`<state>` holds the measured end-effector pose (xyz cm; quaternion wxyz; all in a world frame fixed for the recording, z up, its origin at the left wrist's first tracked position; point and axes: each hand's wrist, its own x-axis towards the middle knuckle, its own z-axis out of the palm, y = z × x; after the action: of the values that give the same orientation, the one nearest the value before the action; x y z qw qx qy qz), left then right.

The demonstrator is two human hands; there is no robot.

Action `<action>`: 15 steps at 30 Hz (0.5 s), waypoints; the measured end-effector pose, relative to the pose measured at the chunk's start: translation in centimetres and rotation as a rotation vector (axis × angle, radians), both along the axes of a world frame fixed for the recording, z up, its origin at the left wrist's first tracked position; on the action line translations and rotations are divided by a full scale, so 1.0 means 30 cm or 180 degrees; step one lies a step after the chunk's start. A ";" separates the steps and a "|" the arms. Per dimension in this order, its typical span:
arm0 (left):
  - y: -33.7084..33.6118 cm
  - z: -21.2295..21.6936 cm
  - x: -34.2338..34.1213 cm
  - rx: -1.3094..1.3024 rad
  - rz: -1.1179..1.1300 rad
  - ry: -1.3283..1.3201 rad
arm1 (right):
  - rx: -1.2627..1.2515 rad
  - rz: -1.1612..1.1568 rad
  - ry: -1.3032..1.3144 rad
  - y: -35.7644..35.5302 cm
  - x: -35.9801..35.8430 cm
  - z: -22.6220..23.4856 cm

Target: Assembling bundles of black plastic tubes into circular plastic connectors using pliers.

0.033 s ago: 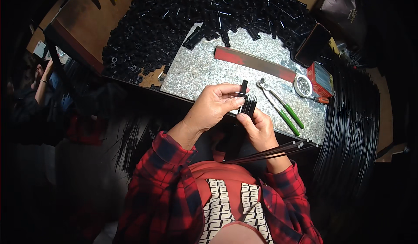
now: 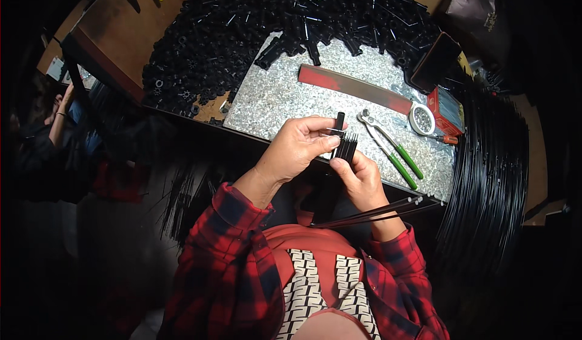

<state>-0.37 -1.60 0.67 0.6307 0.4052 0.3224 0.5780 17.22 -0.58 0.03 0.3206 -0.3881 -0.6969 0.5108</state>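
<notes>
In my left hand (image 2: 291,146) a small black tube-shaped part (image 2: 340,120) is pinched between thumb and fingers, standing up past the fingertips. My right hand (image 2: 359,179) grips a row of thin black rods (image 2: 344,150), whose pale tips point up beside my left thumb. Both hands meet just over the near edge of the speckled grey work board (image 2: 267,106). Several long dark rods (image 2: 382,211) with whitish ends cross my right forearm; whether they belong to the gripped row is hidden. Pliers with green handles (image 2: 391,149) lie on the board, right of my hands.
A heap of black tubular parts (image 2: 200,49) covers the far side. A red-and-dark bar (image 2: 354,88), a round white dish (image 2: 421,119), a red box (image 2: 445,111) and a phone (image 2: 434,63) are at the right. Long black rods (image 2: 491,170) hang beyond them. Another person's arm (image 2: 59,119) shows far left.
</notes>
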 end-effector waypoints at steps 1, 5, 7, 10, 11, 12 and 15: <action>0.000 -0.004 -0.004 -0.0003 -0.0045 -0.0071 | 0.0002 0.0004 0.0003 0.001 -0.001 -0.003; 0.006 -0.019 -0.015 0.0020 -0.0281 -0.0223 | -0.0367 0.0145 0.0478 0.012 0.008 -0.024; 0.003 -0.019 -0.021 0.0018 -0.0444 -0.0417 | -0.0505 0.0206 0.0625 0.014 0.013 -0.010; -0.007 -0.011 -0.001 -0.0019 -0.0262 -0.0317 | -0.1170 0.0156 0.0382 0.016 0.028 0.014; -0.013 -0.010 0.005 -0.0125 -0.0207 -0.0336 | -0.1145 0.0190 0.0500 0.015 0.020 0.012; -0.017 -0.019 0.015 -0.0126 -0.0252 -0.0320 | -0.1120 0.0222 0.0619 0.013 0.007 0.020; -0.027 -0.024 0.045 -0.0195 0.0147 -0.0827 | -0.1148 0.0108 0.0700 0.000 0.000 0.010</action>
<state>1.00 -2.41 -0.04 0.6658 0.3000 0.2648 0.6298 17.21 -0.59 0.34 0.3114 -0.3693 -0.5615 0.6718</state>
